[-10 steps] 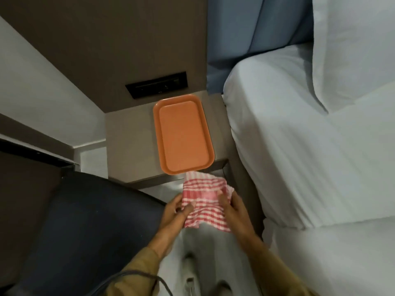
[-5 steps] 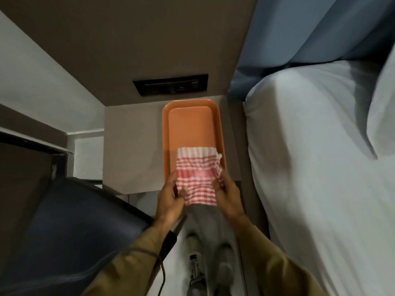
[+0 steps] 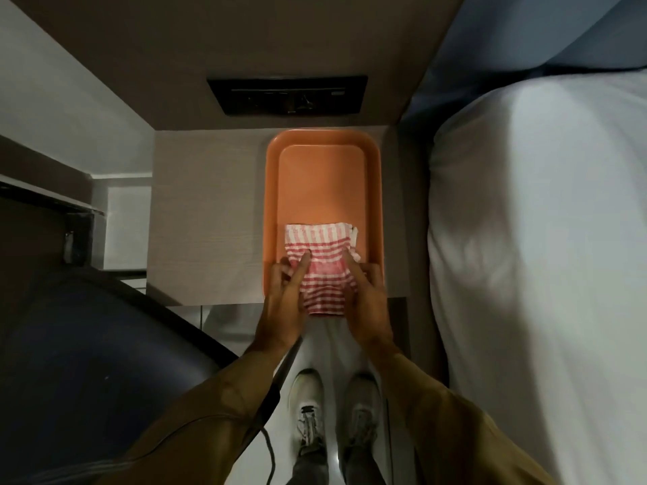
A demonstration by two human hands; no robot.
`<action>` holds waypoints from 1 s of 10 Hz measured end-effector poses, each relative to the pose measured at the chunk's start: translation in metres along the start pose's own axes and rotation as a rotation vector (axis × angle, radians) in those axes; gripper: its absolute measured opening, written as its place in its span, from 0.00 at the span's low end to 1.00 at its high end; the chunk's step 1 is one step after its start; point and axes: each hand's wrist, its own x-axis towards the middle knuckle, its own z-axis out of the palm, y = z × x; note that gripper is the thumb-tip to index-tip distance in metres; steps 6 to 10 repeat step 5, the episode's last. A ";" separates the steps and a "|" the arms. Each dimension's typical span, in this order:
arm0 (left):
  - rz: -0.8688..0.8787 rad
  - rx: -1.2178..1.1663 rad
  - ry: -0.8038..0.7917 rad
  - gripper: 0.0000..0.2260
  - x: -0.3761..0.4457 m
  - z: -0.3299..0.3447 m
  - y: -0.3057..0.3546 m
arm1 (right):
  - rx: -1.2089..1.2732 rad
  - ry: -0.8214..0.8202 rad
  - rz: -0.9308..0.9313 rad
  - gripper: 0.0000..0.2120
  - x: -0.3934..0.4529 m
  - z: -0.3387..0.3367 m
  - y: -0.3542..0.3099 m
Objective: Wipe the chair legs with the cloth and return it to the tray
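A red-and-white checked cloth (image 3: 322, 260) lies folded over the near end of an orange tray (image 3: 324, 176), its near edge hanging past the tray's rim. My left hand (image 3: 283, 302) holds the cloth's left side, forefinger stretched on top. My right hand (image 3: 367, 302) grips its right side. The tray rests on a small grey bedside table (image 3: 206, 218). A dark chair (image 3: 87, 362) fills the lower left; its legs are hidden.
A bed with white sheets (image 3: 535, 239) runs along the right, close to the table. A black socket panel (image 3: 287, 96) sits on the wall behind the tray. My shoes (image 3: 332, 407) stand on the narrow floor strip between chair and bed. A cable (image 3: 269, 456) hangs near my left sleeve.
Both hands have carried the cloth forward from in front of the table onto the near end of the tray. My view has moved closer and centred on the tray.
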 end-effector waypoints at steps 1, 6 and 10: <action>-0.024 0.055 0.050 0.10 0.002 -0.002 -0.005 | -0.160 0.012 -0.090 0.19 -0.002 0.000 0.004; -0.138 0.337 0.048 0.22 0.025 -0.005 0.007 | -0.506 -0.037 -0.041 0.32 0.002 0.002 -0.001; -0.138 0.337 0.048 0.22 0.025 -0.005 0.007 | -0.506 -0.037 -0.041 0.32 0.002 0.002 -0.001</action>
